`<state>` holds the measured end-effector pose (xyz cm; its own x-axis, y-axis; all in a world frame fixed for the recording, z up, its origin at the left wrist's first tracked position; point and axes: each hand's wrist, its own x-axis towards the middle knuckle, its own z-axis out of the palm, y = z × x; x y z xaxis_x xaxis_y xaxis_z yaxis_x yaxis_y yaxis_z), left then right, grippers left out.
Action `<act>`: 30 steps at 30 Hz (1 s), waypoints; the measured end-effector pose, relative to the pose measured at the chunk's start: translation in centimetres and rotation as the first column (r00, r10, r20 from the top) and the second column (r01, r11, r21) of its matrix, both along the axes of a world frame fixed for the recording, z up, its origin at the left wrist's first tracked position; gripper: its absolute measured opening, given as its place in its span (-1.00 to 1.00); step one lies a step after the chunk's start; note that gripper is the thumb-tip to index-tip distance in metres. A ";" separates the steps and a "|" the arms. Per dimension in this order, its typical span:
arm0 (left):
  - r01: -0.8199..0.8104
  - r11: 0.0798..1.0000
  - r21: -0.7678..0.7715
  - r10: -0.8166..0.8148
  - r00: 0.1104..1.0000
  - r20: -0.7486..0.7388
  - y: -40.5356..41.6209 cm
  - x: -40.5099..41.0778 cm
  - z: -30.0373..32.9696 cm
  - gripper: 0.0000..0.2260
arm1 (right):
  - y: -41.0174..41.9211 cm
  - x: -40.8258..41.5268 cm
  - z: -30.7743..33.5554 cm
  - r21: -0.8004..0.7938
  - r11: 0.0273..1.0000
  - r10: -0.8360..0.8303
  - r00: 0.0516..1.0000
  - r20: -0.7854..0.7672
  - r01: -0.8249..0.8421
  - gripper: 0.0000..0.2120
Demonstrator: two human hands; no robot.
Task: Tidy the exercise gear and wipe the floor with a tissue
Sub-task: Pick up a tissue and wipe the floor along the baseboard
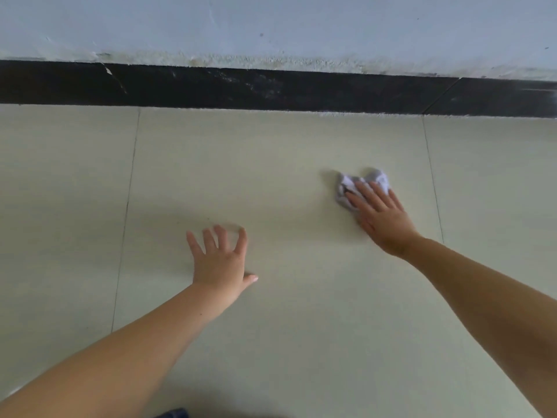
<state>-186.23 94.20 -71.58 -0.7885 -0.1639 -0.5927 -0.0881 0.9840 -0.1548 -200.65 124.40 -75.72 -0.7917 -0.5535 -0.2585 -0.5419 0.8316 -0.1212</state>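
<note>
A crumpled white tissue (349,184) lies on the pale tiled floor (286,158), right of centre. My right hand (381,217) lies flat on it, straight fingers pressing it to the tile; part of the tissue is hidden under the fingers. My left hand (221,257) rests on the floor lower and to the left, fingers spread and the thumb stretched out to the right, holding nothing. No exercise gear is in view.
A black skirting board (271,89) runs along the foot of a pale blue wall (271,22) at the top. Thin tile joints cross the floor left (128,200) and right (432,176) of my hands. A dark scrap shows at the bottom edge (174,414).
</note>
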 end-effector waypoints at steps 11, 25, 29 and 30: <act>-0.205 0.908 0.366 0.321 0.902 -0.290 -7.2 -10.8 2.0 -0.64 | -17.6 2.8 0.9 0.026 0.650 -0.756 0.641 0.134 0.760 -0.48; -0.215 0.942 0.257 0.206 0.977 0.060 -7.8 -12.2 -1.1 -0.27 | -10.8 14.3 0.6 0.083 0.996 0.020 0.997 0.077 -0.027 -0.47; -0.131 0.964 0.233 0.121 0.991 0.055 -7.7 -11.2 -2.2 0.04 | -2.7 10.3 2.3 0.263 0.582 -0.813 0.552 0.185 0.769 -0.48; -0.133 0.964 0.232 0.125 0.991 0.048 -7.7 -11.2 -2.3 0.05 | -3.9 10.1 2.3 0.275 0.474 -0.880 0.442 0.172 0.837 -0.48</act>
<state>-197.45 86.46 -73.88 -0.7498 -0.1165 -0.6514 -0.2152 0.9738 0.0736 -190.51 120.49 -73.41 -0.7297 0.4289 -0.5325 0.4953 0.8685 0.0206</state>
